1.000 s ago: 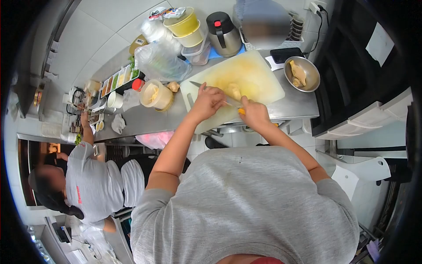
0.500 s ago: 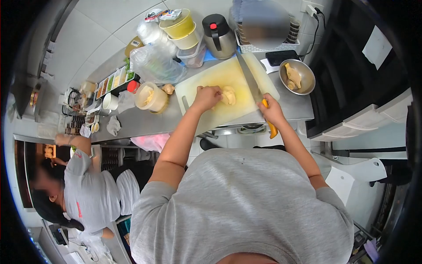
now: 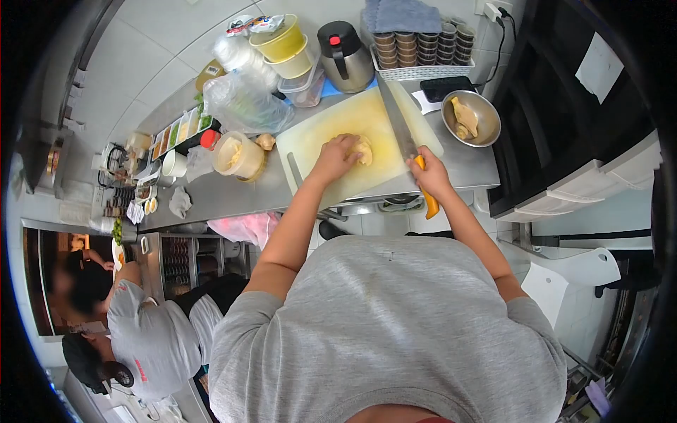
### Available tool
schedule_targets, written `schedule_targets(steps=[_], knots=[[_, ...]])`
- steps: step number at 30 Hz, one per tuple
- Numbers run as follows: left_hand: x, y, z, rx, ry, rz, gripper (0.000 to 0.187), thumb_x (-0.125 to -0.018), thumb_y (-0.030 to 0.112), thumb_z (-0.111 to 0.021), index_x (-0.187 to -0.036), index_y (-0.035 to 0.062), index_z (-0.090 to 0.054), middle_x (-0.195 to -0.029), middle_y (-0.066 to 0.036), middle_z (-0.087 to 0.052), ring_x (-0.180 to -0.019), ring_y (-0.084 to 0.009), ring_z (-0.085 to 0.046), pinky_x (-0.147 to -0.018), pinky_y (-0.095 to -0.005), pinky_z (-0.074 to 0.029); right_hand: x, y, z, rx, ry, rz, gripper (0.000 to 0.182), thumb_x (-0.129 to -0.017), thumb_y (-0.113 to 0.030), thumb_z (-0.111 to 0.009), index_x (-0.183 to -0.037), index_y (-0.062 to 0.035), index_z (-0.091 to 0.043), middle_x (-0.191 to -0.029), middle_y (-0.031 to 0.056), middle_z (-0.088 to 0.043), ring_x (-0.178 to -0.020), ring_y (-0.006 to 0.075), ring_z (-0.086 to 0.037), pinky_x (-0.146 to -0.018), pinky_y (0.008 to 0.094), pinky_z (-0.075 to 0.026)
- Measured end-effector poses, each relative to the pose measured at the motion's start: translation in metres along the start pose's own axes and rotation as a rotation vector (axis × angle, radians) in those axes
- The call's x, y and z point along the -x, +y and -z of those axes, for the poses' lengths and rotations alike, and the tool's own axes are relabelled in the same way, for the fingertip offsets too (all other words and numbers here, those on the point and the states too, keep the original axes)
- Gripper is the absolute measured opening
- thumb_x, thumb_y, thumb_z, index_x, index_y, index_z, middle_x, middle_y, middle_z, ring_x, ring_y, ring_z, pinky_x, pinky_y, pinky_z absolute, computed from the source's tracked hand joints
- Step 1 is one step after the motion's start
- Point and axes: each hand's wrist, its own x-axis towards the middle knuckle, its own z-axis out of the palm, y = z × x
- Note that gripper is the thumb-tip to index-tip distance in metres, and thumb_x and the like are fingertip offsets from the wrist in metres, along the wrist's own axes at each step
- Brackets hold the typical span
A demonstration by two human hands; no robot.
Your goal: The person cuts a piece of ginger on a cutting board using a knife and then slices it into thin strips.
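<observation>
Pale yellow food pieces (image 3: 364, 151) lie on the cutting board (image 3: 328, 132). Fingers closed together, my left hand (image 3: 338, 156) rests against their left side; what its fingertips hold, if anything, is hidden. My right hand (image 3: 429, 171) is wrapped round the yellow handle of a large knife (image 3: 397, 116). The blade lies over the board's right part, its tip pointing to the back. A second narrow blade or handle (image 3: 294, 167) lies at the board's left edge.
A steel bowl (image 3: 494, 125) with pale pieces sits at the right, by a black phone (image 3: 446, 87). Behind are a thermos jug (image 3: 345, 58), a basket of small cups (image 3: 423, 71) and yellow tubs (image 3: 287, 44). A plastic tub (image 3: 240, 156) stands left. A co-worker (image 3: 155, 338) is at far left.
My left hand has moved onto the food's left side with its fingers spread lower over it. The co-worker has turned and a plate with food shows near them. The camera view shifted slightly.
</observation>
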Motion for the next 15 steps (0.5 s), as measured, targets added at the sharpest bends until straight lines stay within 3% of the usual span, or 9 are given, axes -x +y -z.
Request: schedule_targets(steps=[4, 7, 13, 15], knots=[[0.000, -0.010, 0.002, 0.093, -0.051, 0.010, 0.031, -0.080, 0.019, -0.065, -0.110, 0.0101, -0.064, -0.110, -0.010, -0.061, -0.100, -0.0292, -0.058, -0.087, -0.0401, -0.043, 0.001, -0.001, 0.001, 0.018, 0.012, 0.019, 0.043, -0.084, -0.036, -0.060, -0.114, -0.0065, -0.052, -0.091, 0.0207, -0.064, -0.087, 0.0373, -0.062, -0.075, 0.0424, -0.048], [0.000, -0.016, 0.000, -0.030, -0.093, -0.002, 0.030, -0.080, 0.018, -0.065, -0.109, 0.0125, -0.065, -0.107, -0.008, -0.061, -0.100, -0.0279, -0.057, -0.085, -0.0400, -0.042, 0.001, -0.002, 0.000, 0.024, 0.029, 0.020, 0.042, -0.084, -0.036, -0.060, -0.113, -0.0065, -0.053, -0.081, 0.0182, -0.064, -0.077, 0.0337, -0.064, -0.071, 0.0416, -0.048], [0.006, -0.007, -0.001, -0.095, 0.034, 0.030, 0.024, -0.080, 0.019, -0.065, -0.103, 0.0118, -0.068, -0.104, -0.007, -0.061, -0.100, -0.0287, -0.055, -0.086, -0.0423, -0.040, 0.005, -0.009, 0.003, 0.001, 0.011, -0.001, 0.043, -0.084, -0.037, -0.060, -0.114, -0.0059, -0.053, -0.065, 0.0124, -0.060, -0.058, 0.0266, -0.062, -0.062, 0.0390, -0.047], [0.007, -0.004, -0.003, -0.075, 0.092, 0.083, 0.026, -0.080, 0.021, -0.066, -0.103, 0.0104, -0.068, -0.105, -0.009, -0.061, -0.099, -0.0294, -0.055, -0.086, -0.0425, -0.041, 0.007, -0.015, 0.006, -0.008, 0.001, -0.019, 0.044, -0.084, -0.036, -0.060, -0.114, -0.0054, -0.053, -0.067, 0.0130, -0.061, -0.058, 0.0266, -0.062, -0.062, 0.0388, -0.048]])
